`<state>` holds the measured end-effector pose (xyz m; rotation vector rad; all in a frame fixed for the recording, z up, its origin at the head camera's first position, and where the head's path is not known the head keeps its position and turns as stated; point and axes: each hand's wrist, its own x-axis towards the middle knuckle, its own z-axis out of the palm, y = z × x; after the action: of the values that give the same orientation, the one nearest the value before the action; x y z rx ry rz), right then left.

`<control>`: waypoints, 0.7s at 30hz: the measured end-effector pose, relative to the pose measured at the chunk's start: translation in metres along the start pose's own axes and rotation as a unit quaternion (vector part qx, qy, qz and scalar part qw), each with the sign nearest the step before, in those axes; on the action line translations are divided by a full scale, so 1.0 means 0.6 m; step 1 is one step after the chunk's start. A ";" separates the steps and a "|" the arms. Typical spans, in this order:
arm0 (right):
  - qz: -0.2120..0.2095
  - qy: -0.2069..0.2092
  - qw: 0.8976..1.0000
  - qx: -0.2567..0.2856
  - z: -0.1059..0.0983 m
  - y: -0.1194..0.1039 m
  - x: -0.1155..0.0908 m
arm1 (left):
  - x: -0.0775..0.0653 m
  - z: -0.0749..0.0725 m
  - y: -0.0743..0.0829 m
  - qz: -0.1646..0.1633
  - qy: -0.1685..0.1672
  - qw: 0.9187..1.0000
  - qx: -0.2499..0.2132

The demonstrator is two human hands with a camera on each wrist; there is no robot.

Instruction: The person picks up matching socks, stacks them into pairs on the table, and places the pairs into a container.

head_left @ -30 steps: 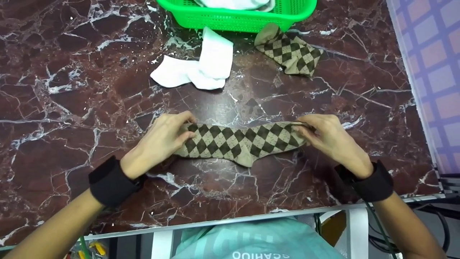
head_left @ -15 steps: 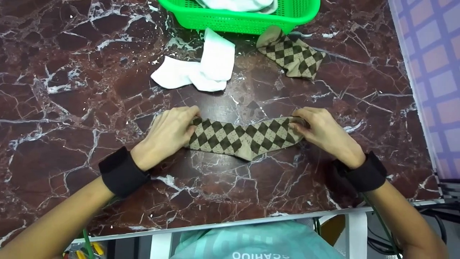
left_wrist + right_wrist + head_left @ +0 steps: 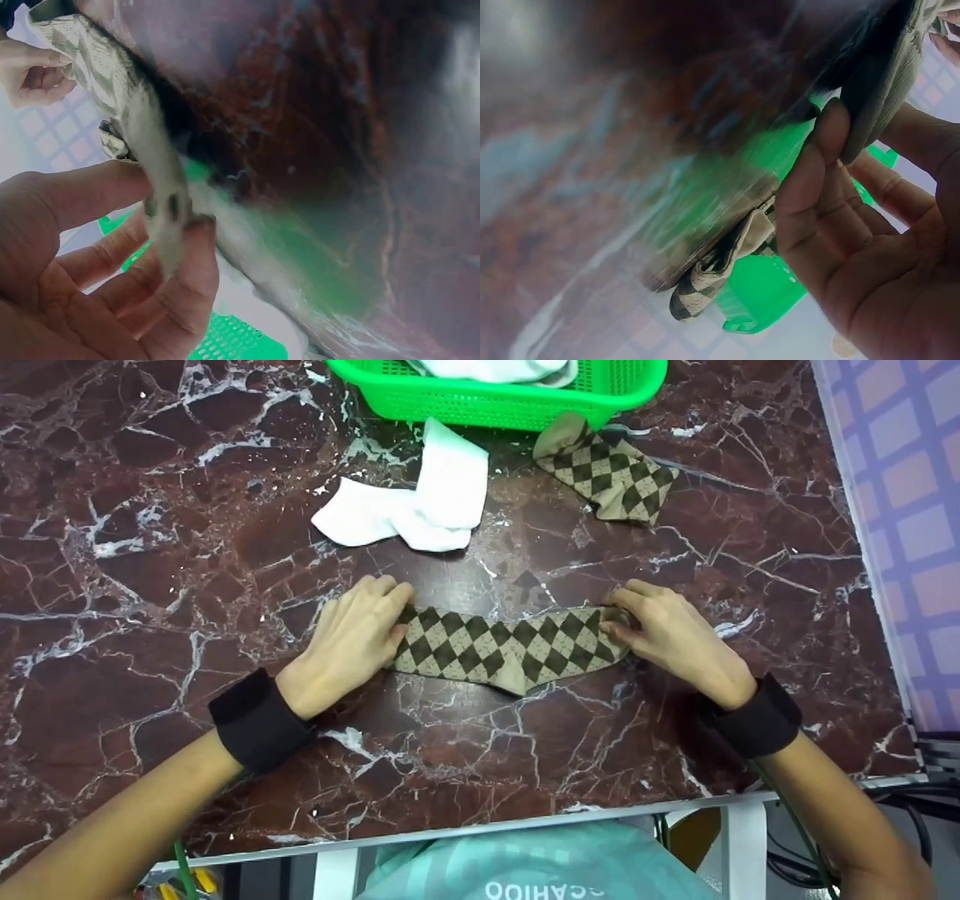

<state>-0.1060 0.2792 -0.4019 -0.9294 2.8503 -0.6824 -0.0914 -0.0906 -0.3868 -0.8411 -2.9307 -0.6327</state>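
A beige sock with dark brown diamonds (image 3: 480,649) stretches sideways between both hands, low over the marbled table, its heel pointing toward the person. My left hand (image 3: 352,634) pinches one end between thumb and fingers. At the opposite end my right hand (image 3: 667,637) does the same. In the left wrist view the sock (image 3: 142,120) runs from the thumb and fingertips up toward the other hand. Seen from the right wrist, a sock end (image 3: 889,94) lies between thumb and fingers. A matching argyle sock (image 3: 611,472) lies crumpled farther back on the right.
White socks (image 3: 442,487) lie partly overlapping at the back, left of centre. Behind them stands a green plastic basket (image 3: 480,405) with white cloth (image 3: 495,369) inside. A lilac checked panel (image 3: 900,525) borders the table's right side. The front table edge (image 3: 465,834) runs before the person.
Both hands have moved slightly inward and away from the person with the sock, which now spans a little less width. The grip at both ends stays. The other socks lie as before.
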 end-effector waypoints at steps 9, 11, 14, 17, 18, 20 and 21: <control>0.002 -0.008 1.000 -0.029 -0.010 -0.004 0.003 | 0.014 -0.003 0.008 0.001 -0.013 1.000 0.000; -0.007 0.001 1.000 -0.026 -0.015 -0.003 0.006 | 0.023 -0.005 0.012 -0.001 -0.015 1.000 -0.007; -0.020 0.025 0.999 -0.017 -0.026 -0.003 0.019 | 0.039 -0.006 0.021 0.002 -0.002 1.000 -0.018; -0.017 0.046 0.999 -0.003 -0.041 -0.005 0.045 | 0.054 0.000 0.031 0.010 0.002 0.999 -0.031; -0.012 0.050 0.999 -0.001 -0.046 -0.007 0.057 | 0.056 0.003 0.036 0.012 -0.001 0.999 -0.037; -0.002 0.051 0.999 0.001 -0.055 -0.009 0.085 | 0.060 0.011 0.045 0.016 -0.011 0.999 -0.047; 0.002 0.048 0.999 0.004 -0.059 -0.009 0.102 | 0.061 0.014 0.050 0.019 -0.015 0.999 -0.048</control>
<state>-0.1598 0.2538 -0.3631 -0.9145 2.9281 -0.7582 -0.1064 -0.0459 -0.3785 -0.9214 -2.9229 -0.7710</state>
